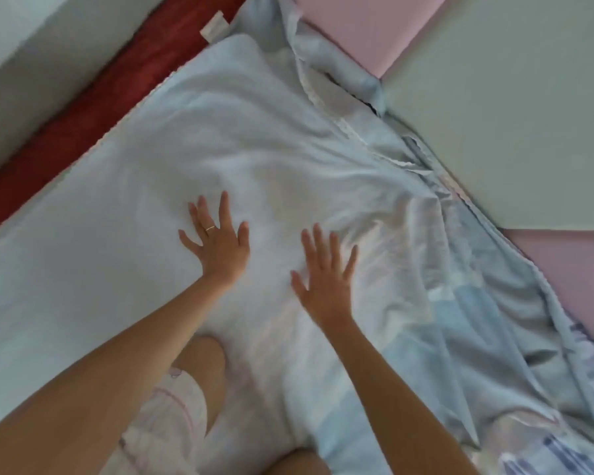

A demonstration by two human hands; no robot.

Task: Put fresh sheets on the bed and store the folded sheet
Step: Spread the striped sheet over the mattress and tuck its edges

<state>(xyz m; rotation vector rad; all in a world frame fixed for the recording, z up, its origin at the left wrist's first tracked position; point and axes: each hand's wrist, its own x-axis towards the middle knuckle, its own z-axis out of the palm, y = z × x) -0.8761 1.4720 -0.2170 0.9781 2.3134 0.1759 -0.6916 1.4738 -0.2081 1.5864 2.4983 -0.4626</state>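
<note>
A pale blue sheet point(247, 138) lies spread over the bed, smooth on the left and wrinkled toward the right. My left hand point(216, 241), with a ring on one finger, lies flat on the sheet with its fingers spread. My right hand point(326, 282) is flat on the cloth a little to the right, fingers straight, beside a bunch of folds. A lace-edged blue cloth point(326, 84) is rumpled along the far right side. My knees press on the bed below my arms.
A red mattress edge point(93, 97) shows along the left, with a white tag point(215, 25) near the top. Pink and pale green padded wall panels point(494, 108) border the bed on the right. A striped patterned fabric point(563, 450) lies at the bottom right.
</note>
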